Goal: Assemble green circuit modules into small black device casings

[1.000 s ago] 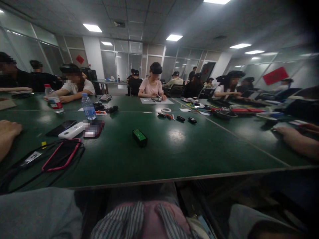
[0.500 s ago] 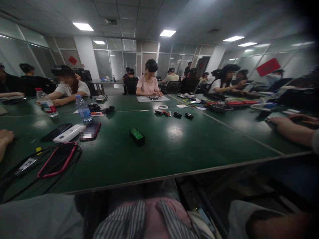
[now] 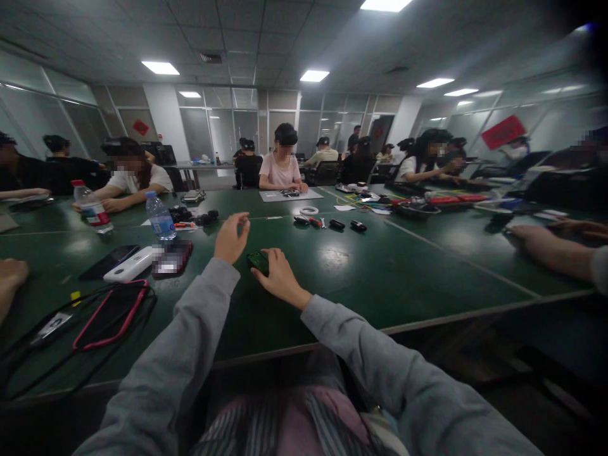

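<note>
A small black box with a green circuit board (image 3: pixel 257 260) on its top lies on the green table. My right hand (image 3: pixel 279 275) is at its right end, thumb on the near side and fingers over the far side, closed around it. My left hand (image 3: pixel 231 238) is raised just left of and beyond the box, palm turned toward it. Its fingers are loosely bent and apart, holding nothing.
Left on the table (image 3: pixel 199 329) are a pink-rimmed phone (image 3: pixel 111 315) with black cords, a white device (image 3: pixel 130 265), another phone (image 3: pixel 171 258) and a water bottle (image 3: pixel 160 217). Several small black items (image 3: pixel 337 225) and a white ring (image 3: pixel 308 210) lie beyond. Other people sit around.
Both my hands have come into view over the table. The right one has reached the black box, the left has stopped beside it. The box has hardly moved.
</note>
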A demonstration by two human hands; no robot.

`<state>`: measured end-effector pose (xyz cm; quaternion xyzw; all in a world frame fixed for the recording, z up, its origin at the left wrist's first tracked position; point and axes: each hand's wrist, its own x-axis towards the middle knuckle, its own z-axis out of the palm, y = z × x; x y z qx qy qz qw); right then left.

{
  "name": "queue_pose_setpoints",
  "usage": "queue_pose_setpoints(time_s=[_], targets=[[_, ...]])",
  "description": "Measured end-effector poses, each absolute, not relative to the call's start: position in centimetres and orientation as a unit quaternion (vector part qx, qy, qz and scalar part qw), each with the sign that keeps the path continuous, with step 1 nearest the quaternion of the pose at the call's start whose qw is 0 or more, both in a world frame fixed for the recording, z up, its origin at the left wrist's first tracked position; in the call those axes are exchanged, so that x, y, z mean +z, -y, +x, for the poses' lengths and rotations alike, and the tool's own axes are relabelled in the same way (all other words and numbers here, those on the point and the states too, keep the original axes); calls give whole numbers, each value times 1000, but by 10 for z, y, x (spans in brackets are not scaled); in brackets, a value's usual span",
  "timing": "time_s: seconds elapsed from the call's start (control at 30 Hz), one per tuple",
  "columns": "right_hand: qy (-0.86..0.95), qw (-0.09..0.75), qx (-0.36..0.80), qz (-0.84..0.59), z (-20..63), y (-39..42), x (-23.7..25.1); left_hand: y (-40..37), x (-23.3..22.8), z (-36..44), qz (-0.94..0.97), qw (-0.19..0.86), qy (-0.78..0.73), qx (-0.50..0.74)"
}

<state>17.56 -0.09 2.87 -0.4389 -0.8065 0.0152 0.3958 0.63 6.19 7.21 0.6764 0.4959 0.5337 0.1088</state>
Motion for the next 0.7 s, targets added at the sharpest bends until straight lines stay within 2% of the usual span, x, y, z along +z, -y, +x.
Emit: queue_pose_setpoints(time_s=[0.13, 0.27, 0.5, 0.7], targets=[[806, 332, 18, -489, 166, -17, 3, -85, 14, 14, 652, 218, -550, 475], [801, 311, 60, -508, 169, -26, 1, -101, -20, 8, 623, 315, -515, 498], [806, 328, 78, -486, 164, -60, -2, -118, -31, -4, 632, 285, -502, 517], [815, 341, 81, -462, 165, -64, -6, -125, -39, -9, 610, 309, -484, 545]])
